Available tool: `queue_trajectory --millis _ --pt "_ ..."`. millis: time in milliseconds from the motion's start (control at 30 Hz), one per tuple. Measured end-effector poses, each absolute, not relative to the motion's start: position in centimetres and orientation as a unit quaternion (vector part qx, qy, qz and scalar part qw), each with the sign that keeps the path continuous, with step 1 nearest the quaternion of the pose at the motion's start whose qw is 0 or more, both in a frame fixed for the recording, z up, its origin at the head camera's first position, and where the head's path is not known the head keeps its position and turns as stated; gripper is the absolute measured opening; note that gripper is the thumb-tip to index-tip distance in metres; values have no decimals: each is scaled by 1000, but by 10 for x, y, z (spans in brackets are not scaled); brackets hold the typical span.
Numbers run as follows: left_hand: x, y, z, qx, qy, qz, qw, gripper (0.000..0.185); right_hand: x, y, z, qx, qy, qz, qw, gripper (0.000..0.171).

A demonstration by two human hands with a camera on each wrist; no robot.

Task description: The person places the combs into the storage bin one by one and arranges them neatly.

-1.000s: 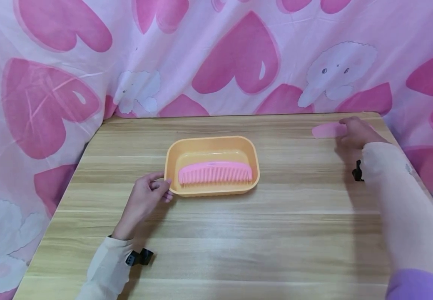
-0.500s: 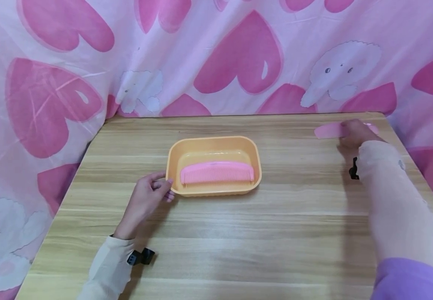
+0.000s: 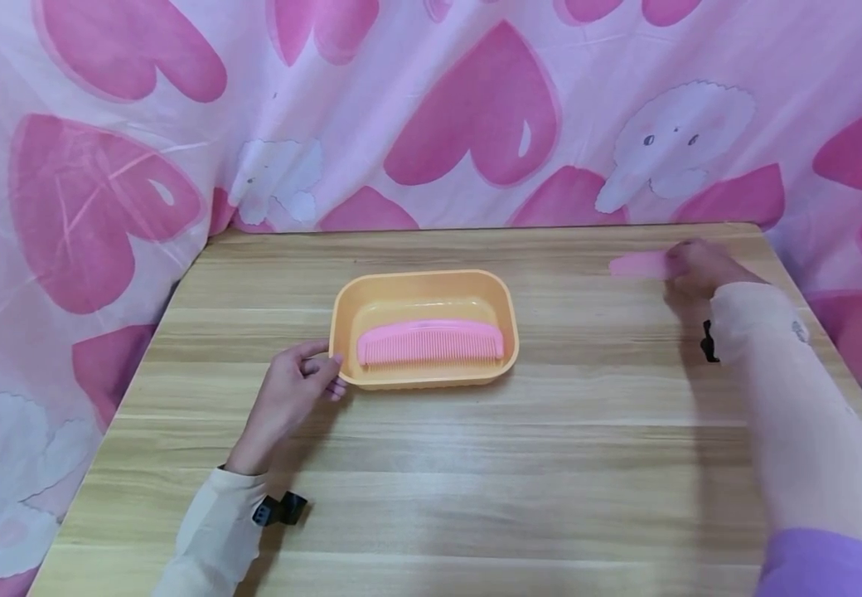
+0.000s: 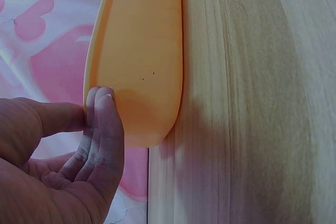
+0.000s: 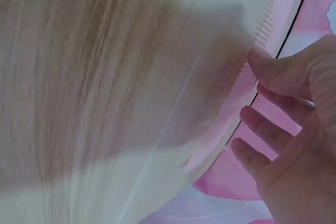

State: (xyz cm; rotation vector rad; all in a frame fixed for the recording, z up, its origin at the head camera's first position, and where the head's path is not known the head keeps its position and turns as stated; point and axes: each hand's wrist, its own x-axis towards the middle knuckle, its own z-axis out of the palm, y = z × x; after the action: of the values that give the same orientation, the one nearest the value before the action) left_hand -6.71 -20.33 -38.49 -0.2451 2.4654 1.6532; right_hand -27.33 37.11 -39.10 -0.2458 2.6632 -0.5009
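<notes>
Left hand: our left hand (image 3: 292, 390) pinches the near left corner of the orange tray (image 3: 343, 308), fingers (image 4: 102, 124) pressed on its outer wall.
Right hand: our right hand (image 3: 699, 267) is at the far right of the desk (image 3: 476, 481), fingertips (image 5: 262, 61) on a second pink comb (image 3: 636, 264); whether they clamp it or only touch it, we cannot tell.
Comb in tray: one pink comb (image 3: 431, 342) lies flat inside, teeth toward us.
Doing it well: we'd judge the thin comb needs a fingertip worked under its edge while the tray is held steady.
Surface: pale wood-grain desk, smooth.
Room: pink heart-print cloth (image 3: 431, 108) hangs behind and at both sides.
</notes>
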Motion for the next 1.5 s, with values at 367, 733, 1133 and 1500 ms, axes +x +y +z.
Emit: queue_trajectory --millis 367,733,1133,1500 --pt "-67 -202 -383 -87 830 545 86 40 -264 366 -395 -255 950 -139 115 24" --pt "-66 -202 -381 -90 826 549 86 41 -244 349 -395 -236 950 -163 127 49" --pt "-65 -203 -380 -88 826 549 89 41 -226 326 -393 -249 945 -165 136 44" --pt "-65 -202 -381 -73 822 559 79 40 -216 309 -394 -277 933 -194 123 46"
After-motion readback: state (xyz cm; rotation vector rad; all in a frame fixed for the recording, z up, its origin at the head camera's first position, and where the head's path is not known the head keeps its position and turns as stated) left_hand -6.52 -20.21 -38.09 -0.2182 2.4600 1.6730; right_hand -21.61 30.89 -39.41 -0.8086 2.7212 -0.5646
